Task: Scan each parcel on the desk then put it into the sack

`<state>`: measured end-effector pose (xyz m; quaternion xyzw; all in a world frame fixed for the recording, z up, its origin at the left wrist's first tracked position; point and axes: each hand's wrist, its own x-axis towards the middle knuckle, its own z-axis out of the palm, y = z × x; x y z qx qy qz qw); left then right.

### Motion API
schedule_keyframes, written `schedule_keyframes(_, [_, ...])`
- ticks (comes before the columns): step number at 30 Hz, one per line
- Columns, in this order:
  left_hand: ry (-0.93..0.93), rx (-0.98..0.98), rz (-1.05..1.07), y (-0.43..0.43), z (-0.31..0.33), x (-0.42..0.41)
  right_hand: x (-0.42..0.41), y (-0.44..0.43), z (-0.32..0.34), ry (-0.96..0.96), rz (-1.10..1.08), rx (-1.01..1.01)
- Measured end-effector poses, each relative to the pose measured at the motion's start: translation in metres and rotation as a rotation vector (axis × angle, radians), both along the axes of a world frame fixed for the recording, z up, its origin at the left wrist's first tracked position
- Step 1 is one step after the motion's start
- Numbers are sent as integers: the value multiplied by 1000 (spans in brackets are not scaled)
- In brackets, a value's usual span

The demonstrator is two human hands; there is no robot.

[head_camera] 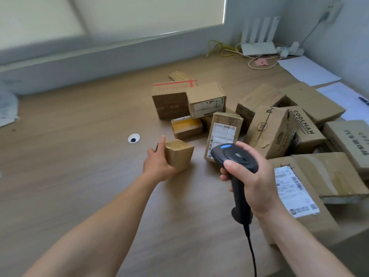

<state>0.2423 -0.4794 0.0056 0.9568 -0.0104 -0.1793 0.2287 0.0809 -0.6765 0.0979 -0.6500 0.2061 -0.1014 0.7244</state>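
Right, left hand (pixel 157 162) gripped the small box (pixel 180 154) from its left side, index finger straight up along the box's far left corner, thumb hidden. Small box sat on the desk (pixel 79 156) about mid-desk, just left of the main heap. Right hand (pixel 257 182) was wrapped round the handle of the black scanner (pixel 235 156), thumb on the head below the blue button, scanner head aimed toward the small box. Scanner cable (pixel 252 254) ran down off the near edge. Beyond both hands, a pile of boxes (pixel 275 128) filled the right side of the desk, several touching or leaning on each other, one labelled box (pixel 223 132) upright just behind the scanner. Round cap (pixel 133 138) lay left of the small box. Router (pixel 257 47) and papers (pixel 307 70) sat at the far right corner.
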Motion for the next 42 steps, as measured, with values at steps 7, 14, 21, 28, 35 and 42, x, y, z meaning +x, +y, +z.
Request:
schedule_keyframes(7, [-7, -150, 95, 129, -26, -59, -12, 87, 4, 10, 85, -78])
schedule_keyframes(14, [-43, -218, 156, 211, -42, -83, -21, 167, 2, 6, 150, -77])
schedule_keyframes(21, [-277, 38, -255, 213, -38, -107, -33, 205, 7, -4, 138, -74])
schedule_keyframes(28, [-117, -19, -403, 212, -42, -122, -51, 207, 15, -14, 103, -98])
schedule_keyframes(35, [-2, 46, -496, 197, -27, -96, -76, 207, 16, 1, 79, -138])
schedule_keyframes(42, [-48, 172, -543, 182, -23, -104, -99, 199, 18, 11, 45, -134])
